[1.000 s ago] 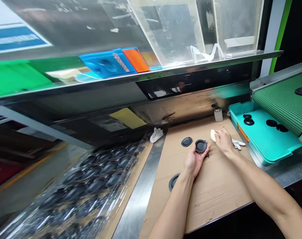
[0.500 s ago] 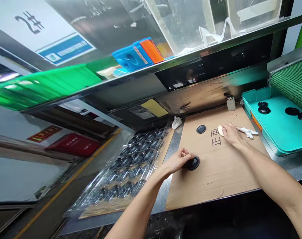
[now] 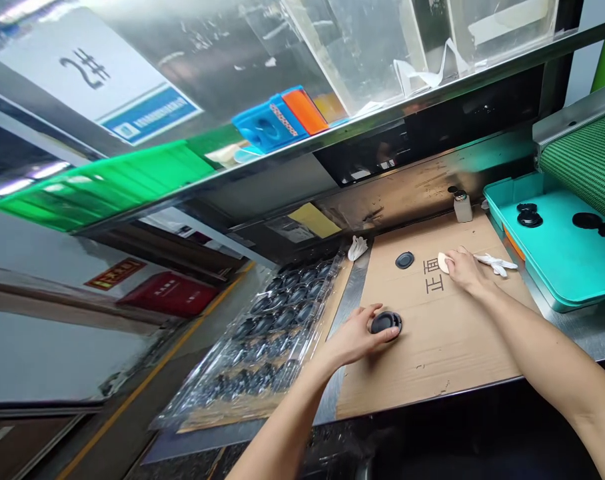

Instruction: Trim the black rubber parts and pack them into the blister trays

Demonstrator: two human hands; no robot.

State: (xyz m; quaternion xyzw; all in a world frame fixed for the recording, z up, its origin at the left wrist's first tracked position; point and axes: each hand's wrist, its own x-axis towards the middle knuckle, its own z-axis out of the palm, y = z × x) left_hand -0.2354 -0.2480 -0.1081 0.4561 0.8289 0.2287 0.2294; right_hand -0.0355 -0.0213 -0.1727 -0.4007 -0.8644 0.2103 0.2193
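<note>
My left hand (image 3: 358,335) is curved round a black round plastic part (image 3: 386,324), its thumb over the near rim and its fingers at the far left edge. This part sits low over the cardboard sheet (image 3: 462,347); whether it touches the sheet I cannot tell. In my right hand (image 3: 463,268) is a pale round pad (image 3: 443,263), pinched near the printed characters on the cardboard. Another black round part (image 3: 405,260) lies flat on the sheet between and beyond my hands. A white glove (image 3: 497,265) lies just right of my right hand.
Clear plastic trays (image 3: 277,320) hold several black parts at left. A turquoise bin (image 3: 557,267) with black parts stands at right, below a green conveyor belt (image 3: 582,160). A small bottle (image 3: 462,207) stands at the back. A metal shelf edge (image 3: 392,110) crosses above.
My left hand has gone from a pinch at the black part's left side to a wider hold round its rim. My right hand stays put with the pad. The view has shifted slightly.
</note>
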